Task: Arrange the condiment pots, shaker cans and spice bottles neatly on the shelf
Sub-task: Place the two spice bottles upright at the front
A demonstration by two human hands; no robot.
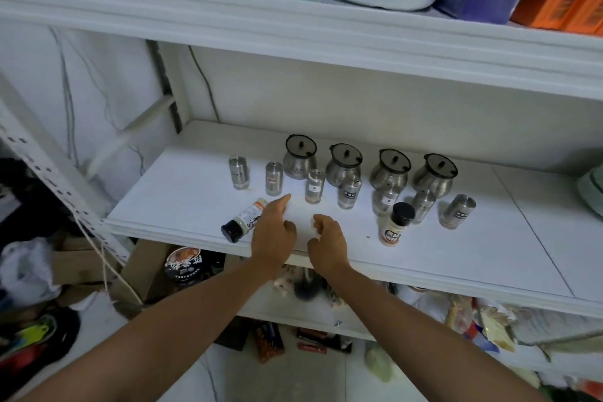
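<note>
The white shelf [182, 192] held all the little things. Four shiny condiment pots [390, 170] with dark lids stood in a row at the back. Seven shaker cans [315, 186] stood in a bumpy line in front of them. One spice bottle [243, 220] with a black cap lay on its side near the front edge. Another spice bottle [394, 223] stood up on the right, just in front of the cans. The left hand [274, 232] was just beside the lying bottle, its fingers loose and open. The right hand [328, 240] was close by with curled fingers; I could not tell if they held anything
</note>
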